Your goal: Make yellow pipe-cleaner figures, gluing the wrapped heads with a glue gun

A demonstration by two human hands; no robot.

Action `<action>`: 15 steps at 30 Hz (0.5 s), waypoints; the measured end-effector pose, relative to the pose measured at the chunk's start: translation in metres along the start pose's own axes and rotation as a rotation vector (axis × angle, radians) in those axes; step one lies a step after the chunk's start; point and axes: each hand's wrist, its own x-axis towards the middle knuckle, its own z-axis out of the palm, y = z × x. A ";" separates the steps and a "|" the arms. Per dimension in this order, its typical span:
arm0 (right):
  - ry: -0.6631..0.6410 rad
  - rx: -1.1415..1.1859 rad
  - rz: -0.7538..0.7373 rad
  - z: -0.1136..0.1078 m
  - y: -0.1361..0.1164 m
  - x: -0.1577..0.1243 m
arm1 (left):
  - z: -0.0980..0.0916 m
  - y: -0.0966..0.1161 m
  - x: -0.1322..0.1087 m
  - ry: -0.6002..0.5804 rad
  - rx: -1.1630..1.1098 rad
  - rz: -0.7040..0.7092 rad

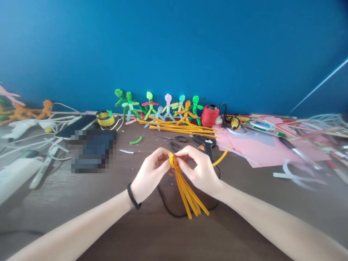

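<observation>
My left hand (149, 174) and my right hand (198, 168) meet above the brown table (152, 232), both pinching the top of a bundle of orange pipe cleaners (187, 192). The bundle's loose ends hang down toward me. One orange strand (220, 158) sticks out to the right behind my right hand. A black band circles my left wrist. A black cord (168, 206) loops on the table under my hands.
Several pipe-cleaner figures (163, 107) stand along the blue wall, with loose orange pipe cleaners (185, 128) in front. Scissors (174, 141), a black glue gun (206, 143), red yarn (209, 116) and pink paper (261, 148) lie to the right. White cables and a phone (77, 126) lie left.
</observation>
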 end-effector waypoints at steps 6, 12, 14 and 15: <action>0.027 -0.105 -0.108 -0.001 0.001 0.000 | 0.000 0.004 0.000 -0.012 -0.013 0.002; 0.019 -0.185 -0.236 0.001 0.005 -0.002 | -0.001 0.002 0.000 -0.002 0.031 -0.007; 0.018 -0.187 -0.252 0.002 0.005 -0.002 | 0.000 0.002 0.000 0.004 0.042 -0.010; 0.012 -0.187 -0.250 0.002 0.004 -0.002 | 0.000 0.002 0.000 0.008 0.050 -0.010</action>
